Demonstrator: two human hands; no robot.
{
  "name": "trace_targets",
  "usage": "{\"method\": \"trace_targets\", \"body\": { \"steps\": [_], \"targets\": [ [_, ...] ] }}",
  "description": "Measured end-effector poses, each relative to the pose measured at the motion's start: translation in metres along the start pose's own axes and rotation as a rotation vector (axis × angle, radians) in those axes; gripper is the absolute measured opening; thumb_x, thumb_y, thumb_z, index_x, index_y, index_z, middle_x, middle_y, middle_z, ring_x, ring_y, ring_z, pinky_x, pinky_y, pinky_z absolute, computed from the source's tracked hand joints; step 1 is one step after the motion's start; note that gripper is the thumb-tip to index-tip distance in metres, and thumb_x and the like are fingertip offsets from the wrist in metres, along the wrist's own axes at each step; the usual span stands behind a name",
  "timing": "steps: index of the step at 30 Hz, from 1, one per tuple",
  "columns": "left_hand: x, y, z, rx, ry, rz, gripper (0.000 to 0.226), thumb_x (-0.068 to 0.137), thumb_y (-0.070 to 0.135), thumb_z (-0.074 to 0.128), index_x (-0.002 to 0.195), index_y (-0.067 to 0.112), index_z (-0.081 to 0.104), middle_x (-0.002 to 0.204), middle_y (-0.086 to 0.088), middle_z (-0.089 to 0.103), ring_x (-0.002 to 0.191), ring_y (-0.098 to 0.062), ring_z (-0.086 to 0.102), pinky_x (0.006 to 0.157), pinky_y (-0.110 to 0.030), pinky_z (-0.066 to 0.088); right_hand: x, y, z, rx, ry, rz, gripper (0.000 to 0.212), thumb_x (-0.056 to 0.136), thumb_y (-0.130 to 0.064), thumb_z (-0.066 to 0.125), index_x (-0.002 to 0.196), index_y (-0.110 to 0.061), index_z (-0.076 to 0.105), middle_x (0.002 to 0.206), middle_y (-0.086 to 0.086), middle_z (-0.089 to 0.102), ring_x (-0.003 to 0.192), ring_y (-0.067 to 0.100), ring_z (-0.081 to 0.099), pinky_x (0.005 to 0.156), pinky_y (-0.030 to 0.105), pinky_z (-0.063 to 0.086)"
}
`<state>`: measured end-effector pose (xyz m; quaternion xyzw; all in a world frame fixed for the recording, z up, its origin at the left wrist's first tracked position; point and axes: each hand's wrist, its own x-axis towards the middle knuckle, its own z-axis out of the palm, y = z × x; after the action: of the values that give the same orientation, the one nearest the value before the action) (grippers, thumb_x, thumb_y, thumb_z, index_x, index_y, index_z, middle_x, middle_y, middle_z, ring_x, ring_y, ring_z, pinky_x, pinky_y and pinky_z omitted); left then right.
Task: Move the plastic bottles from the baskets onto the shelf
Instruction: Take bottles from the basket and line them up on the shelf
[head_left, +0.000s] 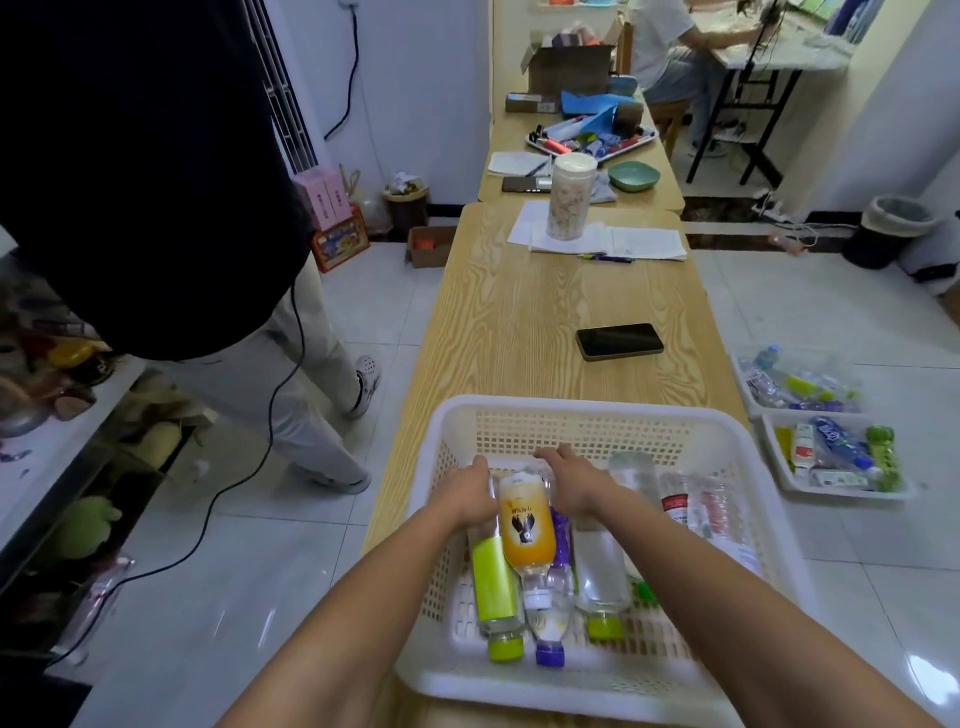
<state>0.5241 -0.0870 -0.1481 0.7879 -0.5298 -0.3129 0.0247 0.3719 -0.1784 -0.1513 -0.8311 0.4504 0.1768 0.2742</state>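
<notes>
A white perforated plastic basket (587, 680) stands at the near end of a pale wood-grain table (519, 312), at 6 o'clock in the view. Inside, an orange-labelled clear plastic bottle (525, 530) lies on top of the others, white cap toward the viewer, base toward 12 o'clock. The left hand (471, 491) lies against the bottle's base end at its 9 o'clock side, fingers curled round it. The right hand (567, 482) sits at the 2 o'clock side of the same end, fingers bent down; whether it has a grip cannot be told. Beside the bottle lie a green-labelled bottle with a lime cap (493, 582) at 8 o'clock and a clear bottle with a purple cap (550, 631) at 6 o'clock. A black smartphone (619, 341) rests on the table beyond the basket. Two further white baskets of bottles (837, 462) stand on the floor at 3 o'clock.
</notes>
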Motion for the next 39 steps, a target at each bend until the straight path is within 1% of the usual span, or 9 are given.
{"method": "trace_targets", "body": {
  "steps": [7,12,17,21,28,31,33,36,39],
  "targets": [
    [-0.012,0.002,-0.024,-0.388,-0.063,-0.097,0.055,0.084,0.023,0.063,0.128,-0.002,0.04,0.122,-0.019,0.055,0.103,-0.028,0.056,0.069,-0.032,0.042,-0.014,-0.006,-0.012,-0.27,0.144,-0.064,0.072,0.079,-0.022,0.063,0.144,-0.022,0.032,0.136,0.01,0.03,0.127,0.027,0.031,0.098,0.038,0.041],
    [-0.026,0.002,-0.031,-0.437,-0.025,-0.066,0.05,0.087,0.019,0.066,0.125,-0.004,0.044,0.126,-0.021,0.055,0.116,-0.033,0.053,0.09,-0.038,0.046,-0.038,0.0,-0.018,-0.204,0.221,-0.023,0.067,0.075,-0.02,0.067,0.134,-0.018,0.037,0.129,0.009,0.035,0.122,0.025,0.034,0.094,0.035,0.042],
    [-0.04,-0.003,-0.035,-0.481,0.063,-0.002,0.032,0.082,0.018,0.073,0.107,0.003,0.058,0.102,-0.012,0.064,0.101,-0.028,0.061,0.065,-0.026,0.039,-0.064,0.005,-0.014,-0.049,0.299,0.057,0.062,0.074,-0.021,0.065,0.13,-0.018,0.038,0.125,0.008,0.035,0.119,0.026,0.034,0.092,0.035,0.039],
    [-0.051,-0.009,-0.04,-0.543,0.064,-0.016,0.032,0.079,0.01,0.072,0.082,0.018,0.041,0.087,-0.002,0.051,0.074,-0.016,0.046,0.057,-0.028,0.034,-0.084,0.007,-0.007,0.114,0.419,0.157,0.051,0.073,-0.024,0.067,0.117,-0.018,0.041,0.12,0.007,0.037,0.111,0.024,0.035,0.085,0.032,0.035],
    [-0.073,-0.019,-0.051,-0.573,-0.027,0.052,0.049,0.075,0.004,0.068,0.122,0.011,0.057,0.118,-0.012,0.057,0.109,-0.028,0.055,0.087,-0.033,0.046,-0.116,0.007,0.01,0.577,0.637,0.289,0.043,0.074,-0.015,0.073,0.097,-0.017,0.036,0.108,0.008,0.045,0.102,0.027,0.042,0.072,0.031,0.031],
    [-0.083,-0.023,-0.053,-0.57,-0.071,0.083,0.032,0.074,0.001,0.065,0.104,0.012,0.059,0.099,-0.005,0.059,0.092,-0.022,0.054,0.066,-0.027,0.045,-0.133,0.002,0.018,0.733,0.632,0.287,0.051,0.072,-0.012,0.077,0.098,-0.017,0.034,0.105,0.008,0.047,0.092,0.023,0.049,0.063,0.03,0.038],
    [-0.087,-0.026,-0.051,-0.531,-0.097,0.1,0.034,0.074,0.003,0.068,0.1,0.015,0.05,0.091,-0.002,0.053,0.084,-0.02,0.049,0.057,-0.026,0.037,-0.144,-0.002,0.024,0.77,0.669,0.273,0.059,0.068,-0.012,0.082,0.105,-0.017,0.035,0.11,0.006,0.044,0.097,0.021,0.048,0.074,0.031,0.043],
    [-0.095,-0.03,-0.048,-0.403,-0.107,0.132,0.046,0.075,0.011,0.076,0.102,0.015,0.039,0.101,-0.007,0.049,0.088,-0.023,0.048,0.062,-0.029,0.039,-0.163,-0.009,0.031,0.789,0.676,0.3,0.075,0.065,-0.016,0.086,0.122,-0.022,0.039,0.131,0.008,0.032,0.116,0.023,0.043,0.095,0.043,0.047],
    [-0.101,-0.032,-0.047,-0.249,-0.146,0.145,0.058,0.076,0.018,0.079,0.119,0.012,0.04,0.117,-0.011,0.051,0.106,-0.03,0.054,0.081,-0.039,0.05,-0.182,-0.016,0.033,0.773,0.518,0.333,0.067,0.07,-0.02,0.084,0.123,-0.023,0.043,0.132,0.002,0.032,0.127,0.03,0.038,0.071,0.037,0.056]
  ]
}}
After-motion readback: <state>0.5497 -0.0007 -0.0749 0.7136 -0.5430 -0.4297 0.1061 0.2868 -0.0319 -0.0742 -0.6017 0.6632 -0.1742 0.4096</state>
